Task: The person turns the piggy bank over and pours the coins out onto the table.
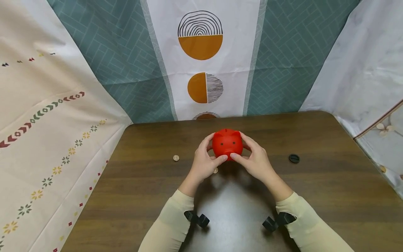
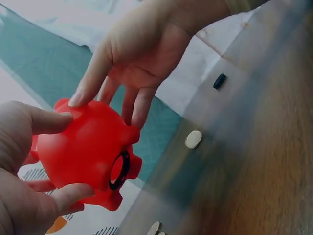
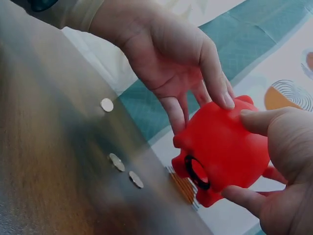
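A red piggy bank (image 1: 227, 143) is held up over the table between both hands, its snout toward me. My left hand (image 1: 203, 161) grips one side, thumb by the snout and fingers round behind. The right hand (image 1: 255, 160) grips the opposite side the same way. On the belly of the piggy bank (image 3: 222, 142), in the right wrist view, a round hole with a black rim (image 3: 196, 172) shows between the stubby feet. A black round plug (image 1: 294, 158) lies on the table to the right. One gold coin (image 1: 176, 158) lies left of the hands, another coin (image 1: 215, 170) just beneath the left one.
The brown wooden table (image 1: 141, 196) ends at a patterned cloth (image 1: 207, 66) hanging behind it. A pale cloth (image 1: 56, 140) hangs along the left edge and a white one (image 1: 362, 70) on the right. Three coins, including a flat coin (image 3: 106, 105), appear in the right wrist view.
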Demonstrator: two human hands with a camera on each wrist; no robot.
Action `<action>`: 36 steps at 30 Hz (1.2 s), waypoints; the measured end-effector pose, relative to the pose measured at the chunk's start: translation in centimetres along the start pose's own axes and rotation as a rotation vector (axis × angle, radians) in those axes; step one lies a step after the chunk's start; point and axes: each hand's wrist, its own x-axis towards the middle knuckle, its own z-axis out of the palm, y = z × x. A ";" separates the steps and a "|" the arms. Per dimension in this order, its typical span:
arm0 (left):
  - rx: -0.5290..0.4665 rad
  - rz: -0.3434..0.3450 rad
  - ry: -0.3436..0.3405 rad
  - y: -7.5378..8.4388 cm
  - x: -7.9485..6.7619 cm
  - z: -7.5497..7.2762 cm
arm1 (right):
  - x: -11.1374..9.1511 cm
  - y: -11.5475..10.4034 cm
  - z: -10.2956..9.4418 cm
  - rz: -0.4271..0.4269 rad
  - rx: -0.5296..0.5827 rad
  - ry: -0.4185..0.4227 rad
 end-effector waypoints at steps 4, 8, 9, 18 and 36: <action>-0.007 0.041 0.022 -0.7 0.2 0.2 | 0.1 0.2 0.1 -0.034 0.010 0.016; -0.052 0.246 0.082 -0.3 0.3 0.2 | 0.4 1.7 0.2 -0.199 0.015 0.104; -0.061 0.297 0.095 -0.1 0.4 0.2 | 0.5 2.0 0.2 -0.233 0.011 0.128; -0.022 0.049 0.014 -0.7 0.1 0.1 | 0.2 0.8 -0.1 -0.060 0.029 0.023; -0.089 0.225 0.060 0.3 0.1 -0.2 | 0.6 3.4 0.6 -0.217 0.050 0.127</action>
